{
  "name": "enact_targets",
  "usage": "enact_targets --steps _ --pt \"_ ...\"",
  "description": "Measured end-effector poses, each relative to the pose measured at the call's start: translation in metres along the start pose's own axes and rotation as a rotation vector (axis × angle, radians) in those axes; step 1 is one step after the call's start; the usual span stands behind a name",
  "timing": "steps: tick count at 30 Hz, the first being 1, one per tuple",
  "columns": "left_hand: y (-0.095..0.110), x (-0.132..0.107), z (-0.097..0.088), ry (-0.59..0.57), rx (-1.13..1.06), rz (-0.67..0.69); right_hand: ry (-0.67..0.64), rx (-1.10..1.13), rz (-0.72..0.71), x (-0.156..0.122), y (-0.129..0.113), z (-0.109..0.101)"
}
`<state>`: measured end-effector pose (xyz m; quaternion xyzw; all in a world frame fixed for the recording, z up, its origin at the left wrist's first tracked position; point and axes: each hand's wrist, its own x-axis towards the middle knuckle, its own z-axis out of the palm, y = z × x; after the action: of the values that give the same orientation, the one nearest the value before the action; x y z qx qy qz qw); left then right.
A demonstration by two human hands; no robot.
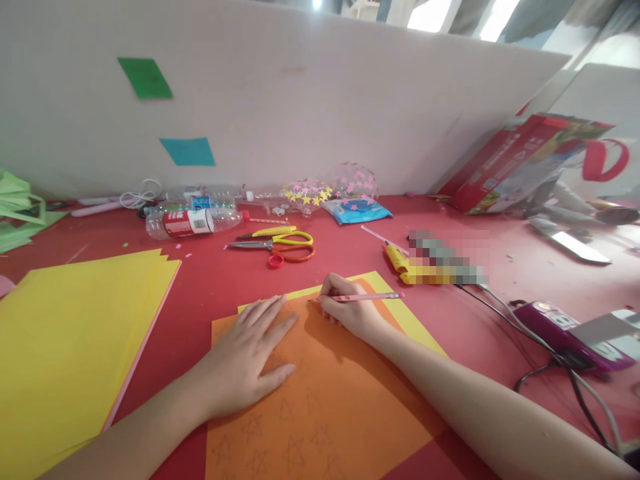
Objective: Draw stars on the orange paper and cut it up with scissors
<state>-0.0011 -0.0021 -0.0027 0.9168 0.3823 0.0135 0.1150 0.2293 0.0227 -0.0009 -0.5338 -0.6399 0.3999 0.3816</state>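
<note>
An orange paper sheet point(340, 393) lies on the red table, on top of a yellow sheet point(415, 320). Several small stars are drawn in pencil on its near part. My left hand point(250, 357) lies flat on the orange sheet with its fingers spread. My right hand point(347, 307) grips a pink pencil point(370, 297), with the tip touching the far edge of the orange sheet.
A stack of yellow paper point(75, 340) lies at the left. Scissors point(277, 243), a plastic bottle point(195, 222), a glue gun point(400, 261) and star-decorated clear items point(330, 190) sit beyond. A purple device point(565, 327) with cables lies right. A white partition point(300, 100) backs the table.
</note>
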Motion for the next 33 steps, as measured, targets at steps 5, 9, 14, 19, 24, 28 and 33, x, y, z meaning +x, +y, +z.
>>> enact_targets --steps 5,9,14,19,24,28,33 --pt "-0.001 -0.001 0.001 0.033 -0.015 0.003 -0.041 -0.035 -0.040 0.000 -0.002 -0.001" --pt "-0.001 -0.001 0.002 0.006 -0.022 -0.016 -0.071 -0.059 -0.054 0.000 -0.004 -0.002" --pt "-0.001 -0.001 0.002 0.020 -0.037 -0.024 -0.123 -0.051 -0.061 -0.001 -0.004 -0.003" --pt "-0.005 -0.002 0.007 0.056 -0.029 0.001 -0.139 -0.072 -0.061 -0.002 -0.005 -0.004" --pt "-0.010 -0.002 0.015 0.129 -0.006 0.028 -0.121 0.009 -0.030 0.000 -0.004 -0.002" --pt "-0.006 -0.003 0.007 0.085 0.019 0.053 -0.084 0.243 0.032 0.000 -0.005 -0.005" --pt "-0.004 -0.002 -0.001 0.136 0.068 0.127 -0.111 0.172 0.048 -0.004 -0.011 -0.012"
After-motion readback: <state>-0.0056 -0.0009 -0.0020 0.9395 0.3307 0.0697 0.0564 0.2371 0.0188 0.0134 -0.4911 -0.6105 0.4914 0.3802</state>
